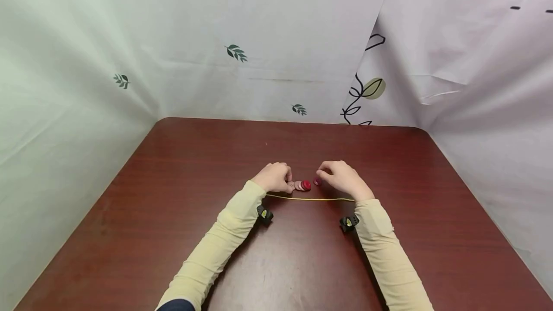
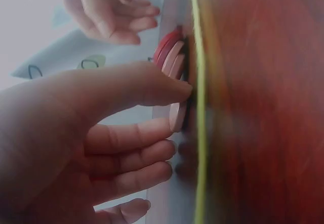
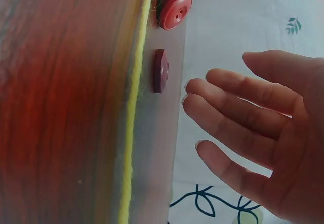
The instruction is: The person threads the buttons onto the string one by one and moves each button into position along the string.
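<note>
A short row of overlapping pink and red buttons (image 1: 301, 185) lies at the middle of the dark red table (image 1: 173, 215). My left hand (image 1: 285, 182) is at the row's left end. In the left wrist view its thumb (image 2: 172, 88) and forefinger pinch a pale pink button (image 2: 177, 117). A single dark red button (image 3: 161, 71) lies apart to the right of the row. My right hand (image 1: 325, 174) hovers just beside it with relaxed, spread fingers (image 3: 217, 100) that touch nothing. A yellow string (image 1: 311, 199) lies straight across the table in front of both hands.
Pale sheets printed with leaves (image 1: 236, 53) wall in the table at the back and on both sides. A red button with two holes (image 3: 176, 11) ends the row nearest my right hand. Bare tabletop surrounds the hands.
</note>
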